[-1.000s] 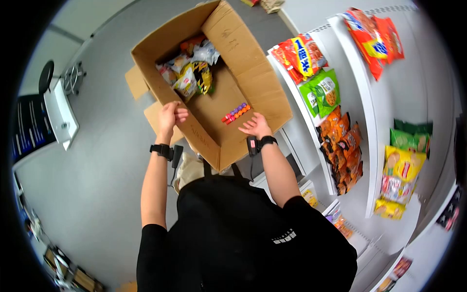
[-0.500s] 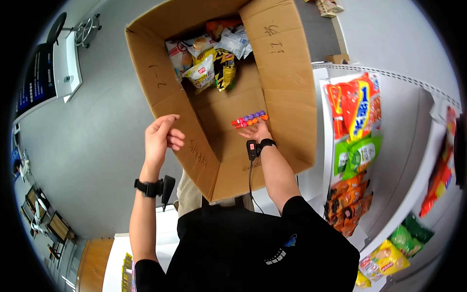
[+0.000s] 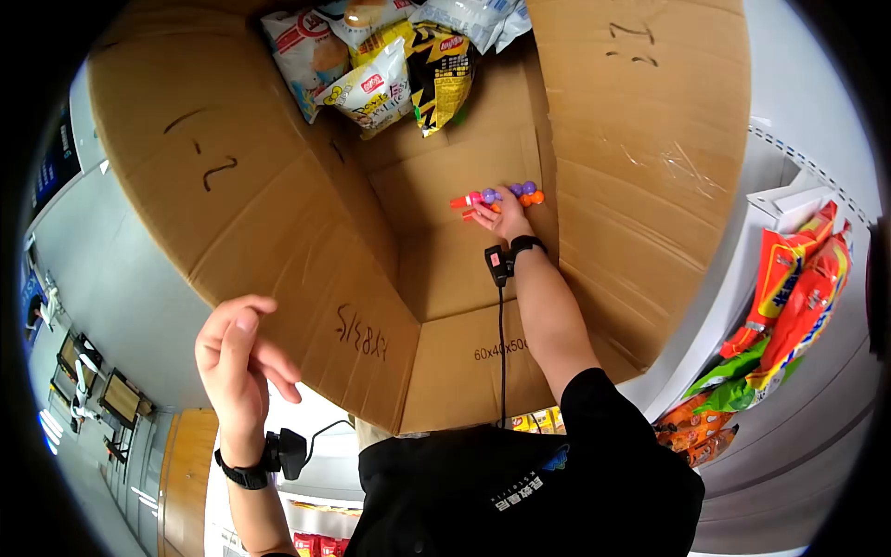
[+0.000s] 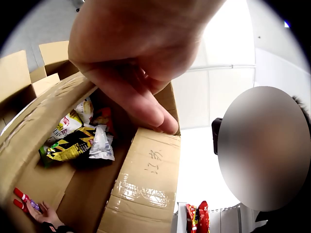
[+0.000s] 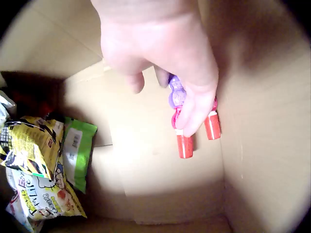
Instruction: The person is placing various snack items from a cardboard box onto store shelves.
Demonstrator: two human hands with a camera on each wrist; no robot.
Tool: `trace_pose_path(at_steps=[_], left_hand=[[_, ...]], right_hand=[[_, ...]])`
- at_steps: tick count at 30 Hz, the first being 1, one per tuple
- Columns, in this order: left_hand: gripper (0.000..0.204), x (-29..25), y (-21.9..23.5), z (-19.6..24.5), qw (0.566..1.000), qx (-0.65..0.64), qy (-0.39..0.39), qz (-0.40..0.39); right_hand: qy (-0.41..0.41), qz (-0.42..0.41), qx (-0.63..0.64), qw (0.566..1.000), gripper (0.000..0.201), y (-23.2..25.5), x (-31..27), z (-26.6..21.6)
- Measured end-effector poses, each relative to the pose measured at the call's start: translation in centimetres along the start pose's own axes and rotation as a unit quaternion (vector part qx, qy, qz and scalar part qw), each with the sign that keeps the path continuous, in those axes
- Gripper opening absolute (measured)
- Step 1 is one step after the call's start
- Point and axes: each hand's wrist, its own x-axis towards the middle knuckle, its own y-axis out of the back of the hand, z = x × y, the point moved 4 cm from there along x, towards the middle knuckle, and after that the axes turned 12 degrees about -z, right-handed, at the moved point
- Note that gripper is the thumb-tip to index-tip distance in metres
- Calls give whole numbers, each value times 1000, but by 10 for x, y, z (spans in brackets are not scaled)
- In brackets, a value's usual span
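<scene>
Low inside the cardboard box point(image 3: 464, 269), my right hand point(image 3: 509, 221) reaches over two knobbly tubes with red ends. Its fingers lie straight across the purple tube point(image 5: 177, 97) in the right wrist view, while the thumb stands apart to the side. The orange tube point(image 3: 535, 198) lies alongside, partly covered by the hand; its red end point(image 5: 213, 127) shows beyond the fingers. My left hand point(image 3: 243, 362) holds nothing and hangs beside the box's left flap point(image 3: 232, 186), fingers loosely bent.
Several snack bags point(image 3: 371, 88) are heaped at the box's far end, a green one point(image 5: 77, 153) among them. To the right, shelves carry red snack packs point(image 3: 789, 288) and orange packs point(image 3: 696, 427). A cable point(image 3: 503, 353) runs down from the right wrist camera.
The right hand has gone down from above the box floor onto the tubes. The view has come closer over the box, and the left hand now appears lower and further left.
</scene>
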Motion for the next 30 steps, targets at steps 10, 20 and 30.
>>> trace_pose_path(at_steps=[10, 20, 30], left_hand=[[35, 2, 1, 0, 999, 9, -37, -12], [32, 3, 3, 3, 1000, -15, 8, 0], [30, -6, 2, 9, 996, -36, -10, -78]], right_hand=[[1, 33, -100, 994, 34, 5, 27, -2], [20, 0, -137, 990, 23, -12, -13, -17], [39, -170, 22, 984, 23, -104, -148, 6]])
